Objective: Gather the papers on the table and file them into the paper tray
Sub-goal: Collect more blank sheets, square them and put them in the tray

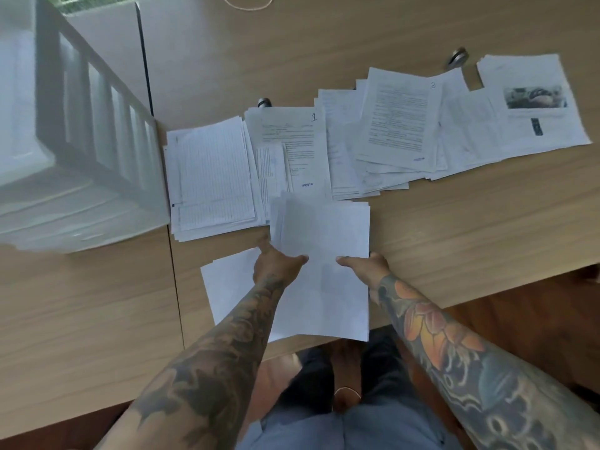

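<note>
Held stack of white sheets (321, 254), blank side up, gripped by both hands above the near edge of the worktop (454, 222); sheet count in the stack cannot be told, several offset edges show at its far end. Left hand (276, 264) holds the stack's left edge, thumb on top, fingers curled under it. Right hand (367, 267) holds the right edge, thumb on top, fingers hidden below the paper. One more blank sheet (227, 284) lies flat on the worktop just left of and partly under the held stack. Beyond it, loose papers spread in a row across the worktop, roughly four overlapping groups: a lined-sheet pile (214, 177) at left, a printed page marked "1" (289, 138) right of it, a fanned pile topped by a text page marked "2" (399, 121), and a page with a photo (535, 102) at far right. Paper tray (81, 151), translucent white, multi-tiered with a slatted side, stands at the left, touching or just beside the lined pile; exact tier count is blurred. Two small round metal fittings on the worktop: one (264, 102) at the far edge of page "1", one (457, 56) farther right. A loop of pale cord (246, 4) at the far edge. Both forearms tattooed; dark floor and the person's legs below the near edge.
</note>
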